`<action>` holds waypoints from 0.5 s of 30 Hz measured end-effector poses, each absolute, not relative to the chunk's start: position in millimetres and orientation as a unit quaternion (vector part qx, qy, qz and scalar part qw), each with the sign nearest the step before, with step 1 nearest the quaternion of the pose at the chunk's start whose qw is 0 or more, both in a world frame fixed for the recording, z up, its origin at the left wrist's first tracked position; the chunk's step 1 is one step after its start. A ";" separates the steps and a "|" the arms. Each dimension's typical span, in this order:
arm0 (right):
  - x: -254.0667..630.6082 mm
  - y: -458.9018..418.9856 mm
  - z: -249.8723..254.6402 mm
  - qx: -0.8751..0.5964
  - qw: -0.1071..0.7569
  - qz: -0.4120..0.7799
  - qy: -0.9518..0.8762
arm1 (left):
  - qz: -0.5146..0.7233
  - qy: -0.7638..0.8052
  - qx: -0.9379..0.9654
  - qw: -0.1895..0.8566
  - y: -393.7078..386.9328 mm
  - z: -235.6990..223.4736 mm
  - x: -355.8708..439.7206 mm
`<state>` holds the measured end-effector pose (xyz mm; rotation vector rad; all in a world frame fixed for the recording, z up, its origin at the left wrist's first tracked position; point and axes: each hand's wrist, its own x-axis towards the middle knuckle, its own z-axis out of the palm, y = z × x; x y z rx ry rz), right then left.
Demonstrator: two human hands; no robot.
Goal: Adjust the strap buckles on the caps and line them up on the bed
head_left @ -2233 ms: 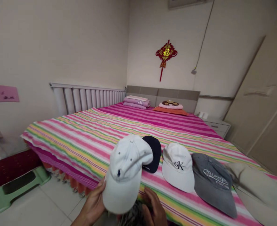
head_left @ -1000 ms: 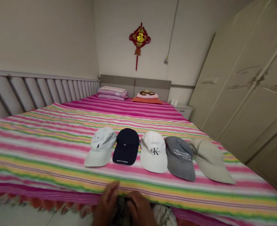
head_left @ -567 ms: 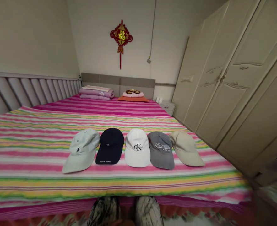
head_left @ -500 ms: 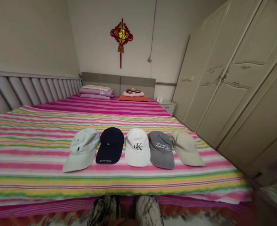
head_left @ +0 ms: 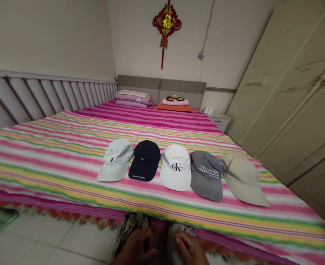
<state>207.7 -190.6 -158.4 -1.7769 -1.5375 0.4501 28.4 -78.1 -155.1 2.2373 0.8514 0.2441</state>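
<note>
Near the bottom edge, in front of the bed, my left hand (head_left: 139, 246) hangs low with its fingers curled in and no object showing in it. My right hand (head_left: 189, 247) is beside it, also closed, with nothing visible in its fingers. Ahead of both lies a row of caps on the striped bedding. From left to right come a pale mint cap (head_left: 116, 162), a navy cap (head_left: 144, 162), a white cap (head_left: 176, 180) with black letters, a grey cap (head_left: 206, 187) with white script and a beige cap (head_left: 247, 184). Neither hand touches a cap.
The striped sheet (head_left: 76, 147) covers the front of the bed. Folded lilac bedding (head_left: 132, 100) and a pink pillow (head_left: 175, 101) lie by the headboard (head_left: 184, 88). A slatted rail (head_left: 76, 94) runs along the left; a wardrobe (head_left: 284, 110) stands at the right.
The view has turned left and tilted down, so the caps sit further right in it. Both my hands have come up into view at the bottom. The caps keep their order.
</note>
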 end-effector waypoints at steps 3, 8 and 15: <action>197.7 -186.9 -162.5 -0.670 0.334 0.147 -0.646 | 0.092 0.318 0.882 0.335 -80.1 -162.9 35.5; 202.1 -183.4 -111.0 -0.635 0.363 -0.036 -0.681 | 0.202 0.324 0.904 0.195 -53.2 -121.0 28.8; 221.8 -172.2 0.0 -0.685 0.409 -0.296 -0.526 | 0.437 0.352 0.824 -0.079 -19.1 -18.8 7.0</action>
